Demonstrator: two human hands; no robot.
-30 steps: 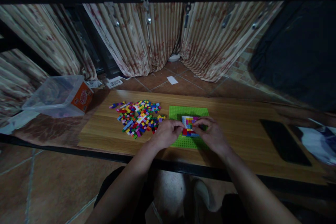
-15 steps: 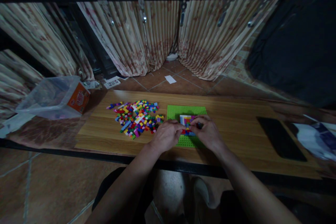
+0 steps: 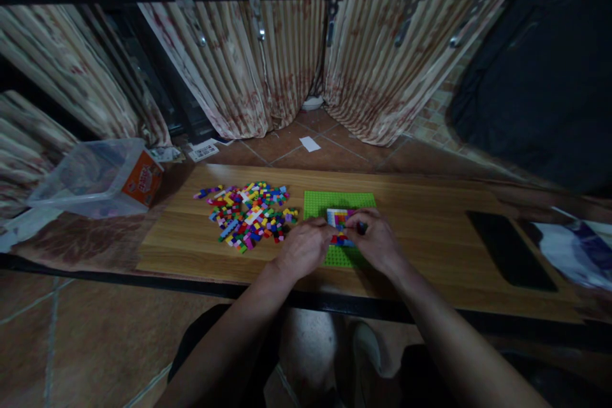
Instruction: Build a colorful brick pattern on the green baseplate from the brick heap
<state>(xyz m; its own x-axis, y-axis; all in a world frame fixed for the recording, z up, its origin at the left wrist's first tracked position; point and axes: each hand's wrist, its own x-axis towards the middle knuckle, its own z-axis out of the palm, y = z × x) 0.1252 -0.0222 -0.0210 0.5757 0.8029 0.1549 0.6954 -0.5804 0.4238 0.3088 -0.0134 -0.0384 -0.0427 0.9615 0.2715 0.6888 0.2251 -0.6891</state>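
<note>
On the wooden board lies a green studded baseplate [image 3: 315, 203] carrying a square arrangement of coloured toy bricks [image 3: 338, 217] with a white and light-blue edge. My left hand [image 3: 308, 243] rests over the plate's left side, its fingers closed at the arrangement's front left. From the right, my right hand [image 3: 377, 239] reaches over the bricks with thumb and index finger pinched close to the left fingertips. A dark brick [image 3: 362, 227] shows under the right hand's curled fingers. Whatever sits in either pinch is too small to make out.
A heap of loose bricks [image 3: 253, 213] spreads left of the plate. Farther left stands a clear plastic bin [image 3: 90, 178] with an orange label. To the right lie a black flat slab [image 3: 509, 252] and a white and purple bag [image 3: 574, 252]. Curtains [image 3: 287, 70] hang behind.
Both hands stay almost in place over the bricks; the right fingers shift very slightly. The whole view has moved a little.
</note>
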